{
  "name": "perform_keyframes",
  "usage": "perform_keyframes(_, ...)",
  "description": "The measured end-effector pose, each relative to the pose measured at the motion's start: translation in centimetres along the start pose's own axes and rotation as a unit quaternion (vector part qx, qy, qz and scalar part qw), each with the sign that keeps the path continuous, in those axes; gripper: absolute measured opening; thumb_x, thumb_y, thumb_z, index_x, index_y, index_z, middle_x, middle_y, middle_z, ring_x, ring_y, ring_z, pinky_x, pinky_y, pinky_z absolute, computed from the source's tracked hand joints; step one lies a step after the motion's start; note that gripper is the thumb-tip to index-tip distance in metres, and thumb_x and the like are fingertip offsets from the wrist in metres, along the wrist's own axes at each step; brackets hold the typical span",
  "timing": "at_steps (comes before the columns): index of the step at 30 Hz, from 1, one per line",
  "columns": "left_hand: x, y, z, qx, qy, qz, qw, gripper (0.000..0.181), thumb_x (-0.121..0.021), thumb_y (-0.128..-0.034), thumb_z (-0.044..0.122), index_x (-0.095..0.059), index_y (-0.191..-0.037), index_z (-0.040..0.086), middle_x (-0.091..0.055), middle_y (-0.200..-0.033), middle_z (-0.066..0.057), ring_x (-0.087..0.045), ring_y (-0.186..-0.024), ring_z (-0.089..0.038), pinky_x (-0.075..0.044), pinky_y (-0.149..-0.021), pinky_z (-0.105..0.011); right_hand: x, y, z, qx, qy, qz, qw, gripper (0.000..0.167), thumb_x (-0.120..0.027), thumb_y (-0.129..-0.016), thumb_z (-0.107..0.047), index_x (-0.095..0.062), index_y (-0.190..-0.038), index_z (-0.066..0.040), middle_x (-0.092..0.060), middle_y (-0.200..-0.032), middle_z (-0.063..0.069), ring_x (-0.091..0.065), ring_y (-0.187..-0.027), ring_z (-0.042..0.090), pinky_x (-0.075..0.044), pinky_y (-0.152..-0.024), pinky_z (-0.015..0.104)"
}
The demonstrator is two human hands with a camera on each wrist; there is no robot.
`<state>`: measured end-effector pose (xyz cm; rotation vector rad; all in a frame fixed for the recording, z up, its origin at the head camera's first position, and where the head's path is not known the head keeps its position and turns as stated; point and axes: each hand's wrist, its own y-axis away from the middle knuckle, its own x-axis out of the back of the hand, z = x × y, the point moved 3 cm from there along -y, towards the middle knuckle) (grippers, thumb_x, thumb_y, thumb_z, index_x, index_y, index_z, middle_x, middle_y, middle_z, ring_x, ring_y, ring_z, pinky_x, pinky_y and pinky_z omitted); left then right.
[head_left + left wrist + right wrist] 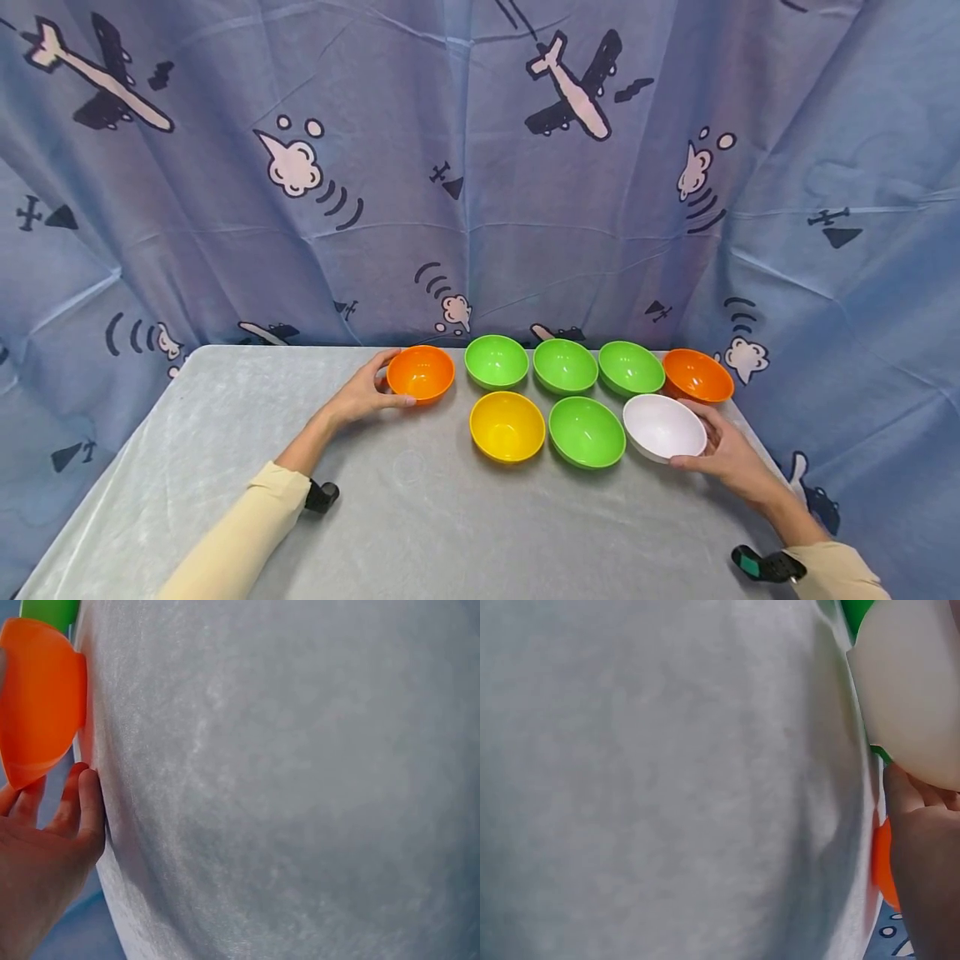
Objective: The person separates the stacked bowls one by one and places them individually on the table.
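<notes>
At the left end of the bowls, my left hand (362, 397) holds an orange bowl (421, 374) by its left side, thumb at the near rim and fingers round the far side. The left wrist view shows this orange bowl (41, 697) side-on above the fingers. A white bowl (664, 427) is gripped at its right side by my right hand (729, 460), with the thumb on the near edge. In the right wrist view the white bowl (911, 690) hides part of the fingers. Both bowls are upright at the table.
A back row holds three green bowls (566, 367) and a second orange bowl (697, 375) at the right. In front stand a yellow bowl (507, 427) and another green bowl (587, 432). A pale cloth covers the table (420, 525); a blue patterned curtain (390, 167) hangs behind.
</notes>
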<state>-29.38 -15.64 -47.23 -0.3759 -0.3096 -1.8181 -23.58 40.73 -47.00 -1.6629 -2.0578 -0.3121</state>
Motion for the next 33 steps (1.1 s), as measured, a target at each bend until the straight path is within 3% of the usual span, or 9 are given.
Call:
perform_keyframes(15, 0.2, 0.2, -0.3, 0.003, 0.011, 0.001, 0.9999, 0.091, -0.086, -0.0848, 0.017, -0.031, -0.156, 0.006, -0.034, -0.157, -0.018, -0.053, -0.125, -0.039, -0.039, -0.108, -0.053, -0.8, -0.2, 0.4, -0.043, -0.006, -0.009, 0.9990, 0.088, -0.084, -0.084, -0.005, -0.029, -0.153, 0.005, -0.036, -0.150, 0.026, -0.039, -0.120, 0.002, -0.033, -0.092, 0.005)
perform_keyframes(22, 0.2, 0.3, -0.3, 0.004, 0.006, 0.002, 1.0000, 0.090, -0.086, -0.0853, 0.017, -0.031, -0.156, 0.006, -0.034, -0.157, -0.019, -0.050, -0.128, -0.041, -0.037, -0.109, -0.055, -0.8, -0.2, 0.6, -0.044, -0.004, -0.015, 0.9989, 0.090, -0.084, -0.084, -0.005, -0.027, -0.154, 0.004, -0.033, -0.152, 0.026, -0.037, -0.123, 0.002, -0.031, -0.091, 0.003)
perform_keyframes(26, 0.2, 0.3, -0.4, 0.005, 0.002, 0.000, 1.0000, 0.092, -0.085, -0.0857, 0.017, -0.029, -0.158, 0.006, -0.031, -0.159, -0.019, -0.047, -0.131, -0.042, -0.034, -0.111, -0.056, -0.7, -0.1, 0.7, -0.055, 0.010, -0.027, 0.9981, 0.093, -0.084, -0.084, -0.008, -0.025, -0.156, 0.002, -0.032, -0.154, 0.025, -0.036, -0.130, 0.018, -0.034, -0.090, 0.007)
perform_keyframes(31, 0.6, 1.0, -0.5, 0.015, 0.003, -0.011, 0.9998, 0.098, -0.081, -0.0902, 0.022, -0.016, -0.162, 0.007, -0.022, -0.164, -0.019, -0.044, -0.135, -0.045, -0.033, -0.111, -0.058, -0.8, -0.2, 0.4, -0.078, 0.020, -0.052, 0.9954, 0.100, -0.083, -0.086, -0.012, -0.016, -0.159, 0.000, -0.025, -0.156, 0.028, -0.030, -0.137, 0.044, -0.042, -0.104, 0.031)
perform_keyframes(33, 1.2, 1.6, -0.5, 0.013, 0.005, -0.019, 0.9997, 0.095, -0.076, -0.0940, 0.023, -0.013, -0.163, 0.007, -0.020, -0.164, -0.020, -0.043, -0.135, -0.046, -0.035, -0.109, -0.059, -0.6, -0.1, 0.2, -0.083, 0.017, -0.063, 0.9944, 0.101, -0.081, -0.088, -0.013, -0.012, -0.160, 0.001, -0.023, -0.156, 0.031, -0.029, -0.138, 0.049, -0.044, -0.103, 0.031)
